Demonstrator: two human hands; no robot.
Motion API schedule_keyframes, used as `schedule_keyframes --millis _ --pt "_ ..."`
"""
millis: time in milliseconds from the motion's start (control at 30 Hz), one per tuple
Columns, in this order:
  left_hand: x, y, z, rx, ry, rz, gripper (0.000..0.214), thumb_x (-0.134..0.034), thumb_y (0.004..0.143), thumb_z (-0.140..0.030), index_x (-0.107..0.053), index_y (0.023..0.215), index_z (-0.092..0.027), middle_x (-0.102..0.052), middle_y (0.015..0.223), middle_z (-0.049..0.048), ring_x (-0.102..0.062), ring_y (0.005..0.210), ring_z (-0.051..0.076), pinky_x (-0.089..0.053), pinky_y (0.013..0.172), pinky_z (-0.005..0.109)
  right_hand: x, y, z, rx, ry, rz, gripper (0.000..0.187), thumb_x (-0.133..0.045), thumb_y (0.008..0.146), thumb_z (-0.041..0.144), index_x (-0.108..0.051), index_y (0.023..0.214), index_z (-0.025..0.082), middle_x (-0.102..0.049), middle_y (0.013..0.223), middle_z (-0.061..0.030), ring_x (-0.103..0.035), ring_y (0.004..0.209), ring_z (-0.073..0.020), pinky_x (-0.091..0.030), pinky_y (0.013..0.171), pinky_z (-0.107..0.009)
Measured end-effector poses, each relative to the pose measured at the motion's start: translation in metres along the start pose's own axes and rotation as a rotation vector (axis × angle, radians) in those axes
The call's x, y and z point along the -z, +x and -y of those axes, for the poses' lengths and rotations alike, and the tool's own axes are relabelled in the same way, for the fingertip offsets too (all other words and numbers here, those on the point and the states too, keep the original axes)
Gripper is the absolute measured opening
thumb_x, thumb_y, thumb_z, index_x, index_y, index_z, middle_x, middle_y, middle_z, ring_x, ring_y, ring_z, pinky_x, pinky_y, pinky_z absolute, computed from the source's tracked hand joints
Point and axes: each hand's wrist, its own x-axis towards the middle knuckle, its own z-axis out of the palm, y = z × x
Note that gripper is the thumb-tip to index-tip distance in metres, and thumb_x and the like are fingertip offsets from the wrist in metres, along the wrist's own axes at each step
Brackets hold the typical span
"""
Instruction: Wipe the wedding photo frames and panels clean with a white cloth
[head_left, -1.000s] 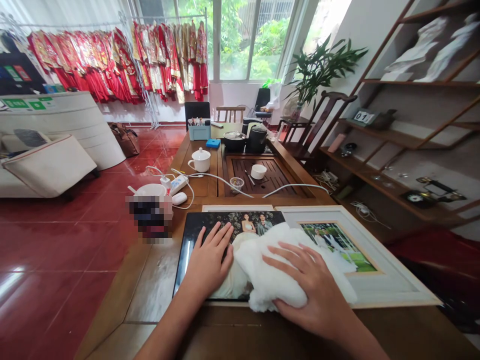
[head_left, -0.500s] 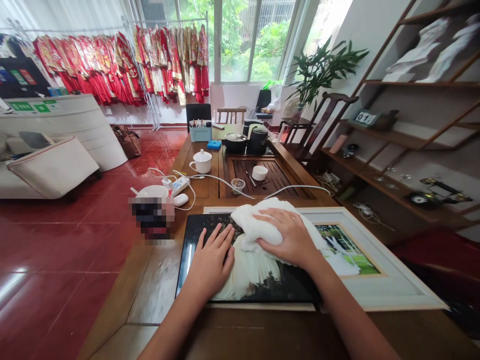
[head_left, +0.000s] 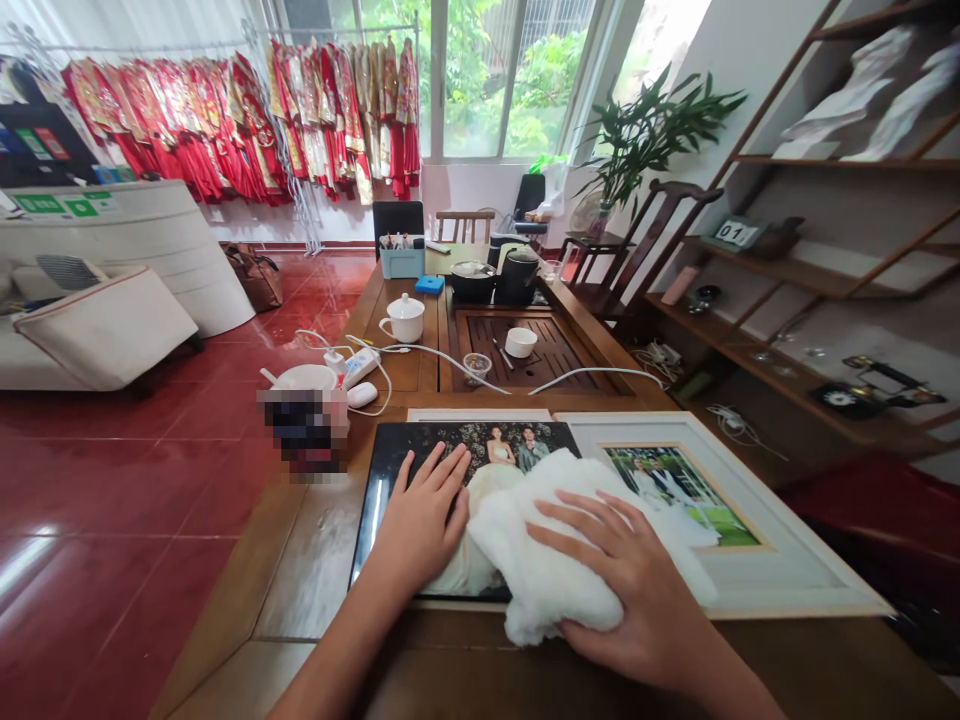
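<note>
A glossy black-edged wedding photo (head_left: 390,475) lies flat at the near end of a long wooden table (head_left: 315,570). My left hand (head_left: 424,520) lies flat on its left half, fingers stretched out. My right hand (head_left: 622,580) presses a fluffy white cloth (head_left: 540,560) onto the photo's near right part, fingers spread over the cloth. To the right lies a second photo in a wide white frame (head_left: 780,560), partly under the cloth's edge.
Farther along the table stand a white teapot (head_left: 405,318), a small white cup (head_left: 520,342), black kettles (head_left: 495,280), a white cable (head_left: 450,358) and a blue pen box (head_left: 402,260). Wooden shelves (head_left: 810,280) rise on the right. Red floor and a rack of red garments (head_left: 225,120) lie left.
My right hand has drawn the cloth from the photo's far edge back toward me to its near right part. My left hand has stayed flat on the photo.
</note>
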Motion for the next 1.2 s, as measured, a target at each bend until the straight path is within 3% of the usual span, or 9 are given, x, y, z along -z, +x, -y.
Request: schedule_keyframes --millis 433,533,767,867,1200 --pt "-0.002 0.000 0.000 -0.013 -0.006 -0.029 0.049 -0.039 0.099 -0.025 -0.037 0.147 -0.026 -0.039 0.153 -0.0005 -0.030 0.144 0.023 -0.023 0.117 0.056 -0.022 0.069 -0.048 -0.160 0.001 -0.126 0.057 -0.064 0.076 0.046 -0.056 0.130 0.031 -0.060 0.132 -0.0041 -0.053 0.120 -0.0306 -0.035 0.100 -0.051" --pt "-0.002 0.000 0.000 0.000 -0.010 -0.040 0.046 -0.038 0.099 -0.027 -0.040 0.146 -0.026 -0.040 0.153 -0.0013 -0.031 0.143 0.023 -0.024 0.117 0.055 -0.019 0.059 -0.040 -0.139 -0.003 -0.097 0.057 -0.064 0.076 0.045 -0.055 0.131 0.033 -0.058 0.135 -0.0023 -0.051 0.123 -0.0305 -0.032 0.101 -0.052" --pt "-0.001 0.000 0.000 0.014 -0.018 -0.020 0.047 -0.039 0.099 -0.027 -0.039 0.146 -0.026 -0.040 0.152 -0.0004 -0.031 0.143 0.023 -0.025 0.117 0.054 -0.007 0.008 -0.006 -0.051 -0.029 -0.031 0.069 -0.066 0.071 0.042 -0.048 0.137 0.035 -0.052 0.141 -0.0001 -0.047 0.128 -0.0317 -0.028 0.104 -0.051" --pt "-0.001 0.000 -0.001 0.015 -0.023 -0.006 0.046 -0.038 0.100 -0.028 -0.039 0.146 -0.026 -0.038 0.153 -0.0019 -0.030 0.144 0.023 -0.023 0.118 0.055 -0.004 0.002 -0.005 -0.036 -0.024 -0.012 0.070 -0.066 0.072 0.042 -0.047 0.138 0.035 -0.052 0.142 0.0005 -0.047 0.128 -0.0314 -0.028 0.104 -0.051" --pt "-0.001 0.000 0.000 0.003 -0.011 -0.007 0.048 -0.039 0.099 -0.025 -0.038 0.147 -0.025 -0.037 0.154 -0.0021 -0.030 0.144 0.024 -0.023 0.117 0.057 -0.021 0.067 -0.053 -0.151 0.011 -0.117 0.056 -0.064 0.076 0.046 -0.056 0.130 0.032 -0.060 0.132 -0.0030 -0.054 0.120 -0.0305 -0.035 0.099 -0.050"
